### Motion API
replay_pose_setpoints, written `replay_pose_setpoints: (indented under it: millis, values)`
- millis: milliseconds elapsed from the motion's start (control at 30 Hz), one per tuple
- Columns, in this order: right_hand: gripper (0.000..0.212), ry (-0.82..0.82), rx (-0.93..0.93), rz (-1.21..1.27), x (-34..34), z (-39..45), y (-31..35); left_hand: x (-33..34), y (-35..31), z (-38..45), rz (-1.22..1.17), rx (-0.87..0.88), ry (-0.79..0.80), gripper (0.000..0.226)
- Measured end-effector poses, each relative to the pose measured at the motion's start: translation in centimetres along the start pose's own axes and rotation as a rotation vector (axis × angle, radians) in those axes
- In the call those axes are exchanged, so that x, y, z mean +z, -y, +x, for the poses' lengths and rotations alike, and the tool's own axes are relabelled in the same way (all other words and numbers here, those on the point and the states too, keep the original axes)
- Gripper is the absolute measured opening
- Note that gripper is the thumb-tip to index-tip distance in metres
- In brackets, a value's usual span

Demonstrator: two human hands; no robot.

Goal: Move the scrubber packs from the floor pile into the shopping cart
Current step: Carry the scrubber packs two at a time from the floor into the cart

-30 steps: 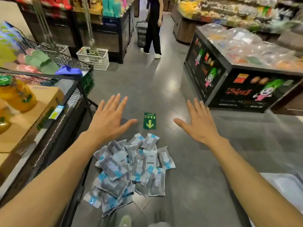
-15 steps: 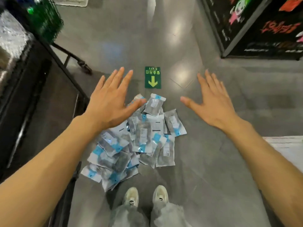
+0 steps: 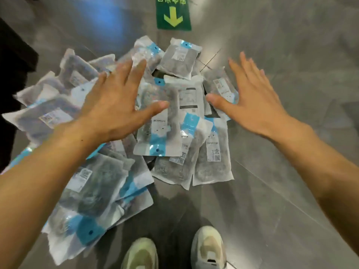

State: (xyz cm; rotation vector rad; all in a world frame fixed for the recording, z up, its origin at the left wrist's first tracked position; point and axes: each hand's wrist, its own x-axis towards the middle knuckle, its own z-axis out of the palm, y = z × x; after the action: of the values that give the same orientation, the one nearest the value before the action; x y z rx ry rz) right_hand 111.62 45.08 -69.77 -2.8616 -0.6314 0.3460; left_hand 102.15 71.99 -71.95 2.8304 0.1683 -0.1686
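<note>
Head view: both hands lowered closer than half second ago; left hand (image 3: 114, 105), right hand (image 3: 252, 105) spread, empty, above clear-plastic blue-tabbed grey scrubber packs (image 3: 167, 121); grasp imminent.

The supporting surface is a grey, glossy tiled floor (image 3: 281, 55) with thin joint lines and soft light reflections. A loose, overlapping pile of clear plastic scrubber packs with blue-and-white header strips (image 3: 167, 121) lies directly on it, spreading from the middle toward the left side. A green rectangular floor sticker with a yellow-green arrow (image 3: 173, 14) is stuck flat to the tiles just beyond the pile. Two pale cream sneakers (image 3: 208, 247) stand on the floor near the pile's closest packs.
</note>
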Motion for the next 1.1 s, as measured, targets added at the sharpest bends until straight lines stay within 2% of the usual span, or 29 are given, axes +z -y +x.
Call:
replay_pose_setpoints:
  millis: [167, 300, 400, 467, 567, 667, 733, 800, 900, 1100]
  values:
    - [0.115, -0.015, -0.017, -0.015, 6.4, 1.2, -2.3, 6.6, 2.2, 1.2, 0.006, 0.009, -0.003, 0.107]
    - [0.115, -0.053, -0.017, -0.009, 8.7, 1.5, -3.0, 8.2, 3.3, 1.7, 0.020, 0.021, -0.023, 0.107]
    - [0.103, -0.086, 0.006, 0.051, 9.4, 0.6, -2.9, 8.2, 3.6, 1.3, 0.039, 0.023, -0.020, 0.108]
    - [0.090, -0.114, 0.077, 0.186, 10.6, -0.6, -3.0, 7.9, 3.6, 0.8, 0.011, 0.016, -0.015, 0.107]
    - [0.073, -0.086, 0.317, 0.576, 14.1, -2.3, -3.4, 7.9, 3.7, -0.1, -0.029, -0.004, -0.009, 0.106]
    - [0.070, 0.033, 0.605, 0.920, 18.8, -2.5, -4.0, 7.9, 3.8, -0.4, -0.046, -0.024, -0.021, 0.105]
    - [0.074, 0.093, 0.716, 1.083, 20.9, -2.0, -4.2, 8.0, 3.9, -0.5, -0.060, -0.037, -0.029, 0.106]
    - [0.075, 0.117, 0.731, 1.200, 22.1, -1.4, -4.2, 8.1, 4.0, -0.6, -0.083, -0.040, -0.023, 0.106]
    - [0.038, 0.139, 0.730, 1.287, 22.6, -1.4, -3.2, 8.3, 4.0, -0.7, -0.123, -0.059, 0.002, 0.110]
    - [0.014, 0.192, 0.681, 1.370, 22.6, -0.4, -1.0, 8.8, 3.9, -0.4, -0.184, -0.095, 0.028, 0.098]
